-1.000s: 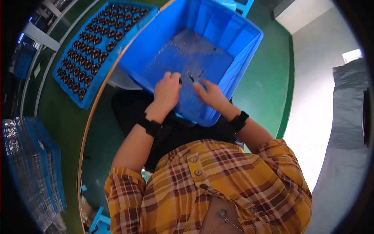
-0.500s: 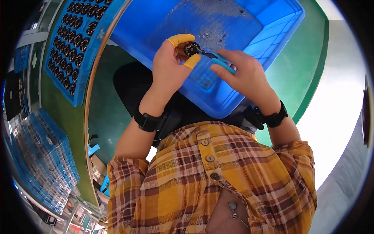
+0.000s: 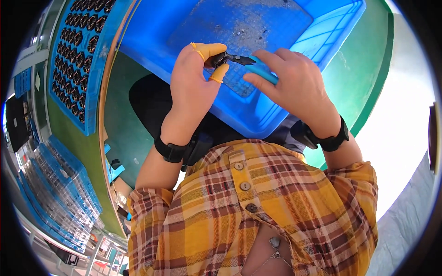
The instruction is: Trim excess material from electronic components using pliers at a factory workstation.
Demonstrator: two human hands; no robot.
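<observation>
Between the thumb and forefinger of my left hand (image 3: pixel 192 83), both in yellow finger cots, is a small round black part with copper-coloured bits, resembling a motor stator (image 3: pixel 220 60). My right hand (image 3: pixel 297 83) is closed around blue-handled cutting pliers (image 3: pixel 260 71). Their dark jaws reach to the right side of the stator; whether they bite on it is too small to tell. Both hands are above a large blue plastic bin (image 3: pixel 262 122), whose bottom is strewn with small grey clippings (image 3: pixel 251 32).
On the green-topped bench (image 3: pixel 102 209) at left lies a blue tray (image 3: pixel 90 115) filled with rows of similar stators. Nearer me stands a stack of clear and blue trays (image 3: pixel 62 188). Green floor (image 3: pixel 363 69) shows right of the bin.
The stator has tilted from facing up to more edge-on, and my left hand has shifted slightly left. The pliers remain beside the stator in my right hand. The whole view has shifted a little.
</observation>
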